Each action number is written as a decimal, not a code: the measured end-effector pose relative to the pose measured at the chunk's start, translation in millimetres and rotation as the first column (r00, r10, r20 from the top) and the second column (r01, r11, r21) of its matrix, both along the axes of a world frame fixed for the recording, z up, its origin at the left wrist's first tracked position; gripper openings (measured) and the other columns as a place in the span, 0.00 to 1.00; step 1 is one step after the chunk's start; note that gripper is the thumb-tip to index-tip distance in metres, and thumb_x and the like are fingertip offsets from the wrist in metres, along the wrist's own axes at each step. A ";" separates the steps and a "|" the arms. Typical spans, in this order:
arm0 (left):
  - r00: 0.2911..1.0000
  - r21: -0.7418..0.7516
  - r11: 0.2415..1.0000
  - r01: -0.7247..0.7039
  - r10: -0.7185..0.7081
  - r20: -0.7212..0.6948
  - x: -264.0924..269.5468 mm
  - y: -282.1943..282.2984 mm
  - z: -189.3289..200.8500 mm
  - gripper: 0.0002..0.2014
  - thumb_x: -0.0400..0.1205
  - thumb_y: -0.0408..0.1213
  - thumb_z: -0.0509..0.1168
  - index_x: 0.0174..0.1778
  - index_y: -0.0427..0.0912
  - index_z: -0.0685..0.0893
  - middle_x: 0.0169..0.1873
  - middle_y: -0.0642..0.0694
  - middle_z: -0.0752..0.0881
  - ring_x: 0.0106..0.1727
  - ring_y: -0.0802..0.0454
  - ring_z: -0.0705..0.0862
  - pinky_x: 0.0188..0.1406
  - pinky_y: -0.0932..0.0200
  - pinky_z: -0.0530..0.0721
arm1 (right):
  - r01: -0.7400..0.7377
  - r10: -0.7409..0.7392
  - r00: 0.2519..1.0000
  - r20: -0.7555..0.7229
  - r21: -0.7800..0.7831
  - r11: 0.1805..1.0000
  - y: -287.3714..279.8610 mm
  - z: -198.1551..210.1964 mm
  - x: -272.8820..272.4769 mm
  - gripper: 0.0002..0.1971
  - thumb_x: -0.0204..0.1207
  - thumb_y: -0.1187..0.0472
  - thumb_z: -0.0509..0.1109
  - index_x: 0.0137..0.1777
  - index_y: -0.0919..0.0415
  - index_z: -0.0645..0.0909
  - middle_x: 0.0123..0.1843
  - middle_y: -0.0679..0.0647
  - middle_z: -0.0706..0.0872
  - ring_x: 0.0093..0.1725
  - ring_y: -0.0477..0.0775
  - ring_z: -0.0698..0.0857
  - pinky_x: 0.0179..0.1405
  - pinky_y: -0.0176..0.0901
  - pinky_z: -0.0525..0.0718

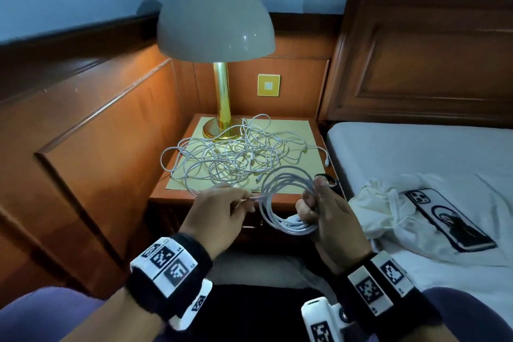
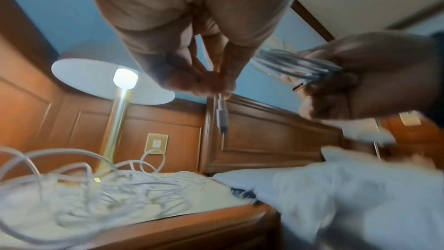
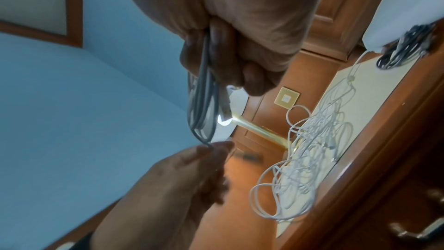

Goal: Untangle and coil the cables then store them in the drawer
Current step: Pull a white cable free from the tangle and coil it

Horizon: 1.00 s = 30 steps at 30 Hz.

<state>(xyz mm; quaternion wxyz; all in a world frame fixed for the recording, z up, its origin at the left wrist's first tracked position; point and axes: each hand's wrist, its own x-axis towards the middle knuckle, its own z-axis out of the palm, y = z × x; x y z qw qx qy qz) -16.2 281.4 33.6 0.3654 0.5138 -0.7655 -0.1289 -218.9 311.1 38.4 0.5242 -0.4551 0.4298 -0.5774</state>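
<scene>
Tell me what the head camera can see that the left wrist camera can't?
Only the head view shows the phone lying on the bed and both wristbands. Only the left wrist view shows the lit bulb under the lampshade and the plug hanging below the left hand. Both show the tangled white cables on the nightstand and the right hand gripping the coiled cable.
</scene>
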 end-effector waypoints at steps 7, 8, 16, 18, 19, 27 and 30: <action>0.550 0.325 0.819 0.473 0.014 -0.835 -31.1 36.0 70.7 0.20 0.84 0.19 0.51 0.54 0.31 0.90 0.51 0.30 0.91 0.51 0.39 0.90 0.54 0.48 0.89 | 0.123 -0.135 0.983 -0.121 -0.101 0.987 17.5 49.4 9.1 0.27 0.87 0.41 0.54 0.25 0.48 0.71 0.24 0.45 0.67 0.26 0.47 0.65 0.35 0.52 0.62; 0.511 0.306 0.801 0.514 0.000 -0.859 -32.9 42.4 78.2 0.19 0.84 0.22 0.51 0.56 0.28 0.89 0.52 0.28 0.91 0.53 0.37 0.89 0.55 0.46 0.87 | 0.157 -0.179 0.966 -0.188 -0.128 0.979 18.3 56.2 7.9 0.28 0.88 0.42 0.53 0.25 0.49 0.71 0.22 0.45 0.68 0.25 0.46 0.66 0.35 0.51 0.65; 0.690 0.329 0.836 0.440 -0.080 -0.719 -42.7 25.0 83.3 0.17 0.82 0.51 0.69 0.29 0.50 0.85 0.34 0.51 0.84 0.43 0.49 0.79 0.42 0.54 0.74 | 0.187 -0.268 0.883 -0.384 -0.236 0.954 -9.4 69.8 0.9 0.28 0.91 0.47 0.50 0.28 0.57 0.67 0.19 0.46 0.70 0.21 0.42 0.68 0.33 0.45 0.68; 0.709 0.354 0.831 0.429 -0.067 -0.702 -46.9 3.5 77.9 0.14 0.78 0.51 0.73 0.32 0.48 0.81 0.31 0.52 0.82 0.38 0.54 0.81 0.41 0.55 0.74 | 0.180 -0.262 0.881 -0.394 -0.232 0.956 -30.4 63.8 -2.8 0.28 0.91 0.47 0.49 0.29 0.58 0.67 0.18 0.45 0.69 0.21 0.41 0.67 0.33 0.43 0.67; 0.707 0.347 0.831 0.435 -0.076 -0.703 -49.9 -11.8 71.1 0.14 0.76 0.45 0.77 0.34 0.46 0.79 0.29 0.53 0.81 0.35 0.56 0.81 0.42 0.55 0.74 | 0.182 -0.263 0.881 -0.394 -0.230 0.956 -44.5 58.7 -4.7 0.27 0.91 0.47 0.49 0.30 0.59 0.68 0.18 0.45 0.68 0.20 0.41 0.66 0.32 0.43 0.66; 0.828 0.460 0.805 0.375 -0.067 -0.557 -81.4 -117.7 -27.5 0.18 0.73 0.34 0.81 0.56 0.45 0.85 0.40 0.47 0.84 0.37 0.44 0.85 0.40 0.49 0.91 | 0.320 -0.293 0.851 -0.436 -0.011 0.947 -117.9 -27.0 -35.8 0.27 0.76 0.31 0.52 0.31 0.54 0.71 0.23 0.43 0.75 0.24 0.42 0.74 0.32 0.39 0.72; 0.841 0.559 0.745 0.364 -0.005 -0.541 -94.1 -149.9 -34.2 0.22 0.68 0.41 0.83 0.55 0.48 0.85 0.35 0.45 0.83 0.32 0.45 0.84 0.38 0.47 0.91 | 0.359 -0.309 0.843 -0.439 0.031 0.933 -138.4 -35.6 -50.4 0.27 0.75 0.29 0.50 0.34 0.52 0.72 0.27 0.45 0.76 0.25 0.41 0.74 0.34 0.41 0.71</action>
